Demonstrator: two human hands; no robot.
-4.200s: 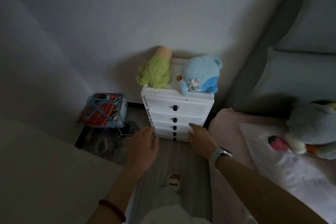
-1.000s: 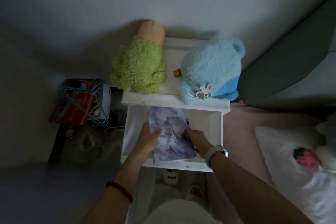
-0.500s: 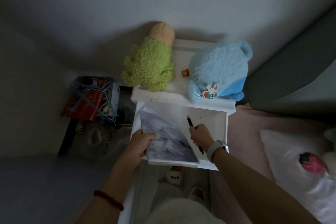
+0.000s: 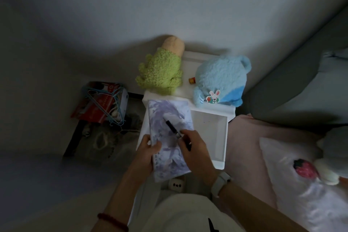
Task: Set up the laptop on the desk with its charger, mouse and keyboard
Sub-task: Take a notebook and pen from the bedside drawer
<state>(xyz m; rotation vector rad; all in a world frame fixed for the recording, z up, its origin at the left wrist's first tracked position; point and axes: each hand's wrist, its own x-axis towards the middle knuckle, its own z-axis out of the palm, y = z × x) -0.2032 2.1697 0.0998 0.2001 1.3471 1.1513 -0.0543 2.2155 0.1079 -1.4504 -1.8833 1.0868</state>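
Dim bedside, open white drawer, left hand gripping patterned notebook — right hand fingers pinching black pen

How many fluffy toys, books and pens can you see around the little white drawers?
Fluffy toys on top of the white drawers: 2, the green plush toy and the blue plush toy.
Books: 1, the purple book, held by the left hand.
Pens: 1, the black pen, held by the right hand.
Total: 4

Dim room; grey wall; white drawer unit; pink bed.
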